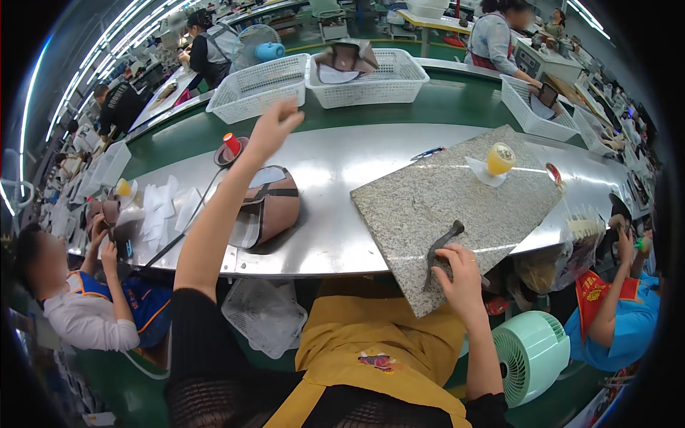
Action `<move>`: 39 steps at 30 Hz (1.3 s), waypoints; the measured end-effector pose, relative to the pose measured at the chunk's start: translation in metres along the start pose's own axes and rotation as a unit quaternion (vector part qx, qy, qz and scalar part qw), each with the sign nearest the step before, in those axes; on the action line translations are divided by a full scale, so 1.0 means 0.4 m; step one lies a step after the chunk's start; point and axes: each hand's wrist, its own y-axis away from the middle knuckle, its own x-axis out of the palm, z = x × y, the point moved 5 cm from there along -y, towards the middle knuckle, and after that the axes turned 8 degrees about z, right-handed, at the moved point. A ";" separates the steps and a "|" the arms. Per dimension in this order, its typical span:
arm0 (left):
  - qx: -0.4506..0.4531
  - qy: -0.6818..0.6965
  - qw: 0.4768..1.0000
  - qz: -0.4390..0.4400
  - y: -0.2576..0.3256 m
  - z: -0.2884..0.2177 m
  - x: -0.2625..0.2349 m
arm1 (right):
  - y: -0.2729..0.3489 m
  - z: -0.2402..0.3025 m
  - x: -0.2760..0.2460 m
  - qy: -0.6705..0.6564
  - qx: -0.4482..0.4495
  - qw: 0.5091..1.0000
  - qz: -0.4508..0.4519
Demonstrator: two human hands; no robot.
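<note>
The hammer (435, 259) lies on a grey speckled stone slab (403, 207), near the edge closest to the person, its dark curved head slanting across the stone. The right hand (461, 277) is closed loosely around its handle, thumb and fingers on opposite sides. Farther up the same slab, a yellow pot (501, 158) stands on a scrap of white sheet, with a pen (428, 153) by the far left edge and a roll of tape (553, 172) at the right edge. The slab rests on a shiny metal table (325, 235). Left of it stands a brown piece (278, 217) with dark bands, and beyond that is a red cup (232, 144). The left hand (278, 125) is raised, fingers apart and bent, holding nothing, nearest to 2 white baskets: the left basket (250, 100) and the right basket (367, 94), both on a green belt (407, 114). A blurred brown bundle (349, 57) sits tilted in the right basket. Below the table are a yellow apron (385, 328) and a pale green fan (539, 357); 1 co-worker (93, 317) sits at left, another (617, 314) at right.
</note>
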 end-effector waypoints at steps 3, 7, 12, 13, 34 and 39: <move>0.025 -0.325 0.944 -0.044 0.228 -0.070 -0.039 | 0.005 -0.023 0.015 0.016 0.000 1.000 -0.010; -0.077 -0.417 0.905 -0.017 0.447 -0.084 -0.068 | -0.005 -0.052 0.029 0.048 0.004 0.999 -0.011; -0.193 -0.304 0.929 0.091 0.564 -0.029 0.000 | -0.019 -0.143 -0.009 0.085 0.042 0.993 -0.064; -0.189 -0.276 0.937 0.099 0.565 -0.022 0.012 | -0.023 -0.176 -0.015 0.100 0.054 0.990 -0.078; 0.180 -0.139 0.899 0.375 0.347 -0.369 0.277 | -0.009 -0.328 -0.063 0.188 0.140 0.959 -0.162; 0.223 -0.105 0.912 0.328 0.269 -0.452 0.244 | -0.040 -0.335 -0.151 0.058 0.114 0.968 -0.217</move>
